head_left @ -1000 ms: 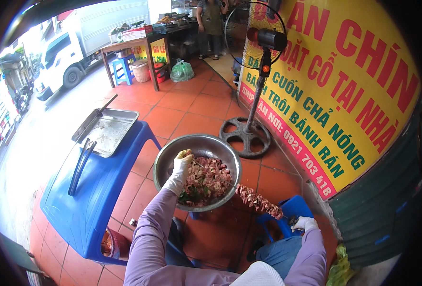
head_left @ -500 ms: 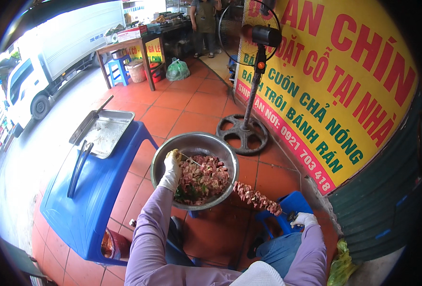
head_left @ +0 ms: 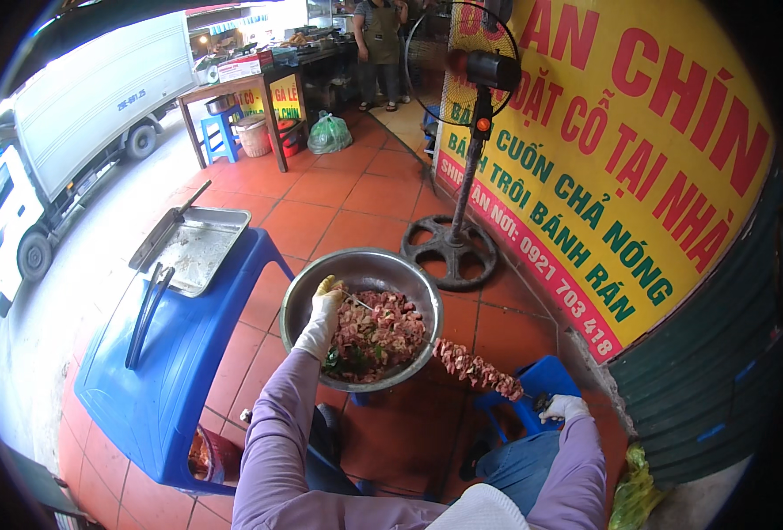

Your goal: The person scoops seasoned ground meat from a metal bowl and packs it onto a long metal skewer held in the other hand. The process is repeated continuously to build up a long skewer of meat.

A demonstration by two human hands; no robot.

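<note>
Grips the dark handle of a long, meat-threaded skewer [head_left: 478,369] in the closed fingers of the gloved right hand [head_left: 568,408], by a blue stool [head_left: 551,376]. Holds it aslant, with the threaded length between that hand and the near-right rim of a steel bowl [head_left: 369,262]. Reaches into the bowl with the gloved left hand [head_left: 323,311], fingers bent near a thin bare stretch of rod; cannot tell whether pinching it or a piece of meat. In the bowl, a heap of cut meat [head_left: 378,327] with green leaves [head_left: 343,359] toward the left. Close beyond it, blocking the floor, the wheel-shaped base of a standing fan [head_left: 458,225]; to the right, a large yellow signboard [head_left: 604,177]. To the left, a blue table [head_left: 135,380] bearing a metal tray [head_left: 206,252] and dark tongs [head_left: 147,322]. Partly under that table, a red bucket [head_left: 219,455]. Farther off, a green bag [head_left: 330,132], a wooden table [head_left: 268,110], a standing person [head_left: 379,53] and a white truck [head_left: 100,97].
</note>
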